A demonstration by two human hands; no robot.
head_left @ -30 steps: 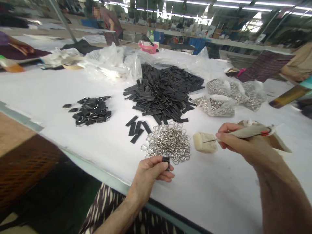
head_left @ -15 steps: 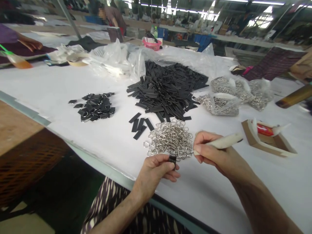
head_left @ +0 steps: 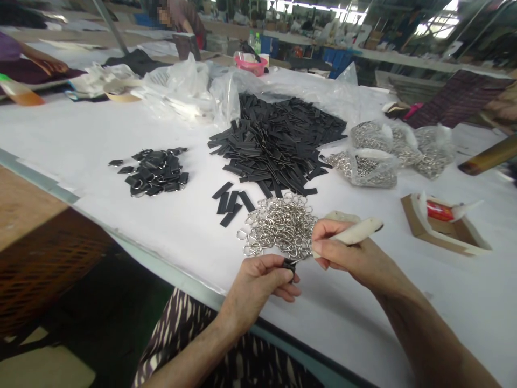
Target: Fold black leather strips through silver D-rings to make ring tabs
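Note:
My left hand (head_left: 262,283) pinches a small folded black strap piece (head_left: 289,265) between thumb and fingers, low in front of a heap of silver D-shaped metal rings (head_left: 283,223). In my right hand (head_left: 339,248) is a cream-handled tool (head_left: 361,231), gripped like a pen; its thin metal tip reaches the folded strap. Whether the tip touches or enters the strap, I cannot tell. Several loose black strips (head_left: 231,202) lie left of the rings, and a large pile of black strips (head_left: 278,143) rises behind them. Black tabs with rings (head_left: 157,172) form a smaller pile at left.
Clear bags of metal rings (head_left: 374,167) stand at the right, behind an open cardboard box (head_left: 428,231) with a red packet. Crumpled plastic bags (head_left: 189,94) lie at the back. A brown tube (head_left: 488,156) juts in from the right. Another person's hand (head_left: 50,66) rests far left.
My right hand has moved left, bringing the tool's tip to the strap in my left hand. The left hand has barely moved; the view has shifted slightly.

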